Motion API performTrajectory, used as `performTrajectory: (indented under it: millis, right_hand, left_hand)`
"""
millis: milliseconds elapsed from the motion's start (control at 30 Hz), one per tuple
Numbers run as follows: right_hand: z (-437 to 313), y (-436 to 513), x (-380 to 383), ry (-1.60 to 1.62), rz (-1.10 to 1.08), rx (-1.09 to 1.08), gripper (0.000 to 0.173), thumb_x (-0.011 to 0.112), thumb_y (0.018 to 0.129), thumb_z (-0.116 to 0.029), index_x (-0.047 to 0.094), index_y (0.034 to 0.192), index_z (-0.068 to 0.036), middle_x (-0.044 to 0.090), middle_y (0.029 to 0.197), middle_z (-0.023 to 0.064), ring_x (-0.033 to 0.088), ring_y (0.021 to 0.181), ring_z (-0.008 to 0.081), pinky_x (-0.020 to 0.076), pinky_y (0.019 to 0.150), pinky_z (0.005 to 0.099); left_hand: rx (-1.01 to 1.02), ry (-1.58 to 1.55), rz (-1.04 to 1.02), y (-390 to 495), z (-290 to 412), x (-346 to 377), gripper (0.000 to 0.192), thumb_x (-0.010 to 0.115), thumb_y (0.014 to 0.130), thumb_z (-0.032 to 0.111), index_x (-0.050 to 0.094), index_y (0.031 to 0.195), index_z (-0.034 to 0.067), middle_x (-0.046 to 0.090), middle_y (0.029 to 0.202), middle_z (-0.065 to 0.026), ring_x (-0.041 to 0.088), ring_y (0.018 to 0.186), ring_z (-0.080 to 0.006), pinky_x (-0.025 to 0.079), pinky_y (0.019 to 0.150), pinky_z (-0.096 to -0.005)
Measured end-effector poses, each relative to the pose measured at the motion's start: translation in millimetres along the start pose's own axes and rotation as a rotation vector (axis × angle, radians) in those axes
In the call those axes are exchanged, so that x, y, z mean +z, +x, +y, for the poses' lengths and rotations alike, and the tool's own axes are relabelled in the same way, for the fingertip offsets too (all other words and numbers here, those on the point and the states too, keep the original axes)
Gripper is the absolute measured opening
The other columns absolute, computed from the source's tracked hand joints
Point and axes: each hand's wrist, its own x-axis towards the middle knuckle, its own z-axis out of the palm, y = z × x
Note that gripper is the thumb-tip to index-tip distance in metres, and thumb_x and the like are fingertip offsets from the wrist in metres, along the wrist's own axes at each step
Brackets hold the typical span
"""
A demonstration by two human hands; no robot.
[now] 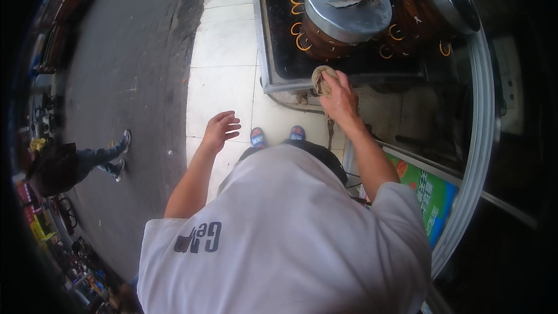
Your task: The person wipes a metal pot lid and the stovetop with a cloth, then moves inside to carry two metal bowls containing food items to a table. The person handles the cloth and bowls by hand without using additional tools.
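Note:
My right hand [341, 98] grips a bunched tan cloth [324, 81] at the front edge of a metal-framed black stove top [279, 84]. Just beyond it stands a stack of brown steamer baskets [324, 43] with orange ring handles, under a round metal lid [348, 6] with a handle and a crumpled rag on top. Farther right is another brown stack [414, 22] with a metal lid [453, 2]. My left hand [223, 130] hangs over the pale tiles with its fingers apart, holding nothing.
Pale floor tiles [222, 91] meet a grey road [126, 78] on the left, where a person [78, 163] is walking. A curved metal frame [484, 96] and a green printed panel [425, 192] are at the right. A dark hose [290, 107] lies below the stove.

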Motion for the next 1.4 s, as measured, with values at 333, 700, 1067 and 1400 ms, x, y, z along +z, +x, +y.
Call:
performTrajectory:
  millis: [333, 700, 1067, 1400]
  right_hand:
    - [29.5, -1.5, -7.4, -0.18, 0.091, 0.111, 0.06, 0.07, 0.075, -0.014, 0.058, 0.134, -0.011, 0.044, 0.141, 0.019, 0.049, 0.126, 0.0414, 0.0477, 0.1, 0.0466]
    - [-104.1, 13.7, 52.8, -0.163, -0.263, 0.045, 0.065, 0.07, 0.077, -0.017, 0.052, 0.139, -0.011, 0.04, 0.139, 0.0194, 0.051, 0.119, 0.0449, 0.0494, 0.096, 0.0517]
    - [-155.5, 34.6, 66.2, 0.299, -0.103, 0.282, 0.062, 0.07, 0.07, -0.012, 0.06, 0.131, -0.005, 0.059, 0.128, 0.0194, 0.06, 0.117, 0.0308, 0.0475, 0.101, 0.0384]
    - [-134.4, 34.0, 120.7, -0.164, 0.163, 0.395, 0.092, 0.078, 0.073, -0.037, 0.035, 0.151, -0.014, 0.021, 0.156, 0.0274, 0.031, 0.136, 0.0506, 0.0335, 0.111, 0.0522]
  left_hand:
    - [-0.101, -0.051, 0.127, -11.0, -51.8, -11.8, 0.048, 0.058, 0.097, 0.024, 0.049, 0.137, -0.001, 0.066, 0.11, -0.013, 0.068, 0.101, -0.0278, 0.06, 0.083, -0.0402]
    - [-0.131, -0.093, 0.125, -19.9, -69.6, -50.4, 0.043, 0.058, 0.097, 0.021, 0.052, 0.133, -0.001, 0.066, 0.109, -0.0127, 0.068, 0.099, -0.0257, 0.059, 0.082, -0.0396]
    - [-0.151, -0.075, 0.148, -18.1, -90.9, -222.2, 0.046, 0.061, 0.095, 0.026, 0.053, 0.133, -0.001, 0.064, 0.11, -0.0138, 0.067, 0.099, -0.0279, 0.058, 0.082, -0.0412]
    - [-0.092, -0.085, 0.125, 4.5, -88.3, -305.2, 0.041, 0.062, 0.094, 0.023, 0.055, 0.129, 0.003, 0.067, 0.105, -0.0133, 0.068, 0.093, -0.0266, 0.059, 0.076, -0.0414]
